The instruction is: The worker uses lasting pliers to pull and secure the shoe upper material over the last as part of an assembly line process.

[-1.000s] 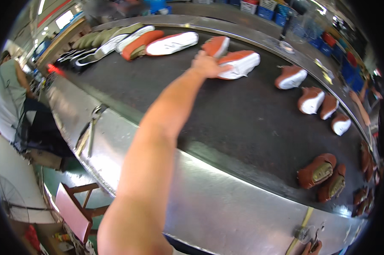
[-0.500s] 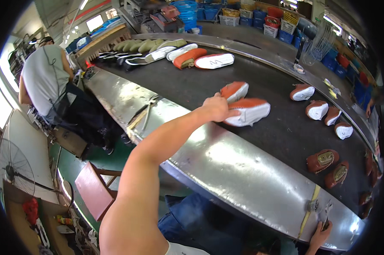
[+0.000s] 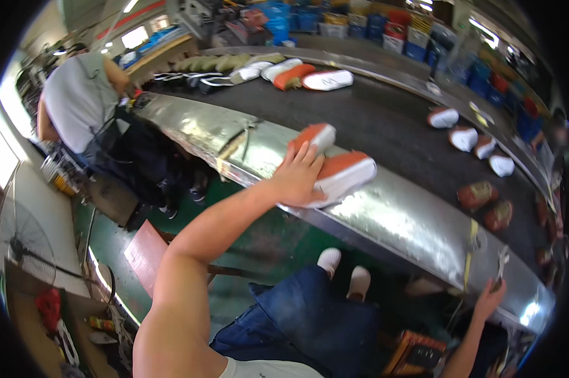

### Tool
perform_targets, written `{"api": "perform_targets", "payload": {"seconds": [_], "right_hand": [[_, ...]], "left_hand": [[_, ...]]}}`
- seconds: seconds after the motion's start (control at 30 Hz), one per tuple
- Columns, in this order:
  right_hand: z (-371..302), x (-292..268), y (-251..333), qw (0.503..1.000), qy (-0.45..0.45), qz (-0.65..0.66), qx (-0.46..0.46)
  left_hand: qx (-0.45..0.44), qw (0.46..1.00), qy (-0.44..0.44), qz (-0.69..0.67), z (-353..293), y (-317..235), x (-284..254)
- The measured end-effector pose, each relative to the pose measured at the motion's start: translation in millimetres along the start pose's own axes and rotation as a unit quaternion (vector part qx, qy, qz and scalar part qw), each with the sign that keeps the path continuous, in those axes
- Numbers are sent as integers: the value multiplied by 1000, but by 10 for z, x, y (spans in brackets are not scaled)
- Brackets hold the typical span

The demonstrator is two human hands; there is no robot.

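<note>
My left hand point(image 3: 300, 174) grips a pair of orange-brown shoes with white soles, fingers spread over the uppers. One shoe point(image 3: 350, 176) lies nearer, sole side facing right, partly covered by my thumb side; the other shoe point(image 3: 319, 135) is behind it. Both are over the shiny metal ledge point(image 3: 398, 217) along the near side of the dark conveyor belt point(image 3: 391, 120). At the lower right, my right hand point(image 3: 490, 297) is closed around a slim metal hand tool point(image 3: 502, 261), which looks like pliers and points away from me over the ledge.
Brown shoes point(image 3: 478, 195) and white-soled shoes point(image 3: 464, 140) stand on the belt at right. More footwear lines its far left, including a white sole point(image 3: 328, 80). A co-worker point(image 3: 86, 101) bends at the left. A stool point(image 3: 149, 255) and a fan point(image 3: 26, 249) are on the left.
My left hand has brought the pair of shoes from the belt toward me, down and left, over the metal ledge. My right hand has risen slightly with the tool. The view has tilted downward.
</note>
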State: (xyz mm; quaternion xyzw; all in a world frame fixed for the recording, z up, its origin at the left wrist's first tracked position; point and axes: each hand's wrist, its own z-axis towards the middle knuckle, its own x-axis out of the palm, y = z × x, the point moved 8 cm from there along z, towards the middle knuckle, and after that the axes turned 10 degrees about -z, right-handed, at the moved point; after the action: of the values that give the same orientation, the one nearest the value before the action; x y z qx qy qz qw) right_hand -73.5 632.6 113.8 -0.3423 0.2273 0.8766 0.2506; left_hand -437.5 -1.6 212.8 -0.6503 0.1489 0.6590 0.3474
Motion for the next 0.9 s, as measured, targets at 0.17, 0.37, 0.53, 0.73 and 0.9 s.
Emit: {"api": "perform_targets", "payload": {"seconds": [0.17,0.37,0.53,0.73,0.9], "right_hand": [[-1240,-408,1231,944,208,231,109],[-2751,-802,2014,757,464,392,240],[-2941,-1138,2493,643,528,521,191],[-2875,-1445,2926,694,563,444,67],[-3131,-1457,2996,676,638,365,50]], "left_hand": [[-116,980,157,-30,890,-216,39],[-74,979,115,-154,1264,-141,290],[2,898,11,-440,439,-500,91],[24,711,-43,-701,-1467,-1148,1258],[-19,735,151,-661,-1940,-1393,2092]]}}
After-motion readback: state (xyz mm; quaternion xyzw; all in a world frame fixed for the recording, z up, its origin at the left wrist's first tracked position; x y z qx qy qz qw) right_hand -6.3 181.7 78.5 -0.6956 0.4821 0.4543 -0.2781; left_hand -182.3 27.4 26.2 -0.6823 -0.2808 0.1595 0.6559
